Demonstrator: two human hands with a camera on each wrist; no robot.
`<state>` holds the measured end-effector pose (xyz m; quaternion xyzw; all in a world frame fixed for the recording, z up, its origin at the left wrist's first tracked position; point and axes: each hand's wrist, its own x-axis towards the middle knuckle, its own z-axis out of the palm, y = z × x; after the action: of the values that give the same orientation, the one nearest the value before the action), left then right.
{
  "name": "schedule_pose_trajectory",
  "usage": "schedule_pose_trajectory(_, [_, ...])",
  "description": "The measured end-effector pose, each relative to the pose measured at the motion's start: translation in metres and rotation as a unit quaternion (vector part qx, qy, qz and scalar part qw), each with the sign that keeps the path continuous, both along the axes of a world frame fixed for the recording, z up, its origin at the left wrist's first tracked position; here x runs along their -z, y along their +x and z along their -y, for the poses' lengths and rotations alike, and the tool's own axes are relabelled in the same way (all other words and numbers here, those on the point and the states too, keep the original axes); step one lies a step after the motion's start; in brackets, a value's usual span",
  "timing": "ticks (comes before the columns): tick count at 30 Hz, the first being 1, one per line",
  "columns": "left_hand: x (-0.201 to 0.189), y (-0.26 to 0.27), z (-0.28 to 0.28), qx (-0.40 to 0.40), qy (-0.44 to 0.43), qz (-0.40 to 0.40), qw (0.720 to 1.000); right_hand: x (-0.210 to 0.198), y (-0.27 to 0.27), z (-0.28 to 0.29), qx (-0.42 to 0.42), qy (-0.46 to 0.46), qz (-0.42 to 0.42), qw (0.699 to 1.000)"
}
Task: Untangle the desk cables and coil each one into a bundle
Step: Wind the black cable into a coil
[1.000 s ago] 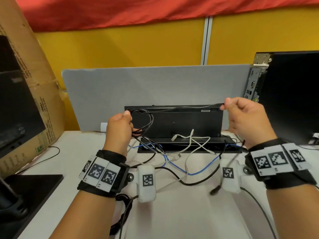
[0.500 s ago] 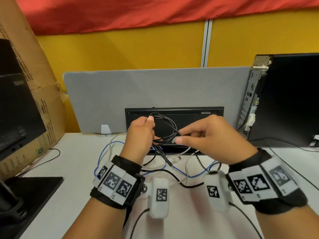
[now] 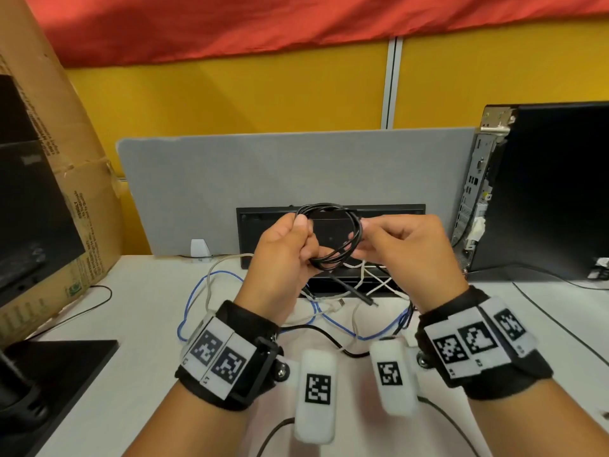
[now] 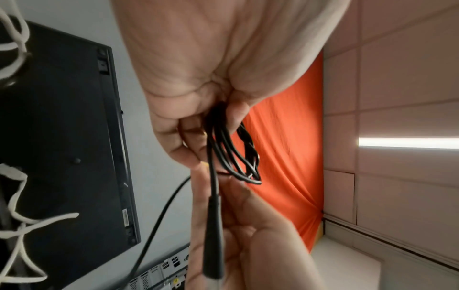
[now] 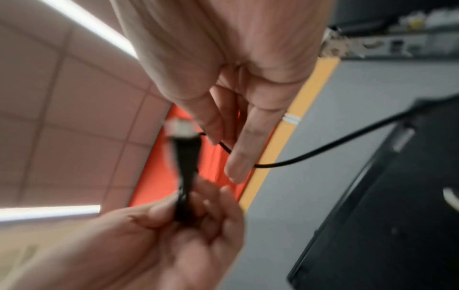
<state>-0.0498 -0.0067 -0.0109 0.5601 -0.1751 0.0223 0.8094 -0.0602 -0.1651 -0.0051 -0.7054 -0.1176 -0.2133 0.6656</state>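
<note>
Both hands are raised above the worktop (image 3: 99,311), close together in front of the black upright panel (image 3: 389,225), with a black cable (image 3: 357,232) wound into a small ring between them. The left hand (image 3: 280,258) comes up from the lower left with the wrist bent a little inward; its thumb sits on top of the ring's left side and the fingers curl underneath, pinching the gathered loops. In the left wrist view those loops bunch together where they pass through that hand (image 4: 198,78), and one thicker black end of the cable hangs down past the fingers. The right hand (image 3: 408,255) reaches in from the right, knuckles up, its fingertips (image 3: 359,247) pinching the ring's right side. The right wrist view is blurred, but a finger (image 5: 246,149) shows fairly straight with a strand of black cable running behind it.

The ring is held in the air, clear of the worktop. Below the hands a blue cable (image 3: 194,291), white cables (image 3: 211,278) and another black one (image 3: 326,338) lie loose and crossing one another. A cardboard box (image 3: 66,159) leans at the left and a black computer tower (image 3: 543,192) stands at the right.
</note>
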Motion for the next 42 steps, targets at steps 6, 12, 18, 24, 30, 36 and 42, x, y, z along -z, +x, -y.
schedule_pose_trajectory(6, [0.001, 0.001, 0.005, -0.043, 0.034, 0.000, 0.999, -0.003, -0.002, -0.003, -0.168, 0.084, -0.074, 0.979])
schedule_pose_trajectory(12, [0.002, 0.000, 0.006, -0.055, 0.081, -0.004, 0.995, 0.003, -0.005, -0.011, -0.092, -0.012, -0.048, 0.994])
schedule_pose_trajectory(18, [0.005, 0.002, -0.001, -0.037, 0.102, -0.017, 0.994, -0.008, -0.013, -0.006, -0.236, 0.086, -0.153, 0.956])
schedule_pose_trajectory(24, [0.007, 0.004, -0.006, -0.049, 0.082, -0.009, 0.995, -0.005, -0.011, -0.009, -0.163, -0.019, -0.115, 0.980])
schedule_pose_trajectory(30, [0.009, 0.011, -0.012, -0.127, 0.107, 0.007, 0.986, -0.002, -0.001, 0.003, 0.047, -0.208, -0.063, 0.975])
schedule_pose_trajectory(36, [0.015, 0.018, -0.018, -0.184, 0.131, -0.013, 0.974, -0.011, -0.005, 0.011, -0.051, 0.073, -0.080, 0.993])
schedule_pose_trajectory(42, [0.019, 0.025, -0.022, -0.203, 0.114, -0.015, 0.972, -0.020, -0.009, 0.010, -0.114, 0.148, -0.157, 0.970])
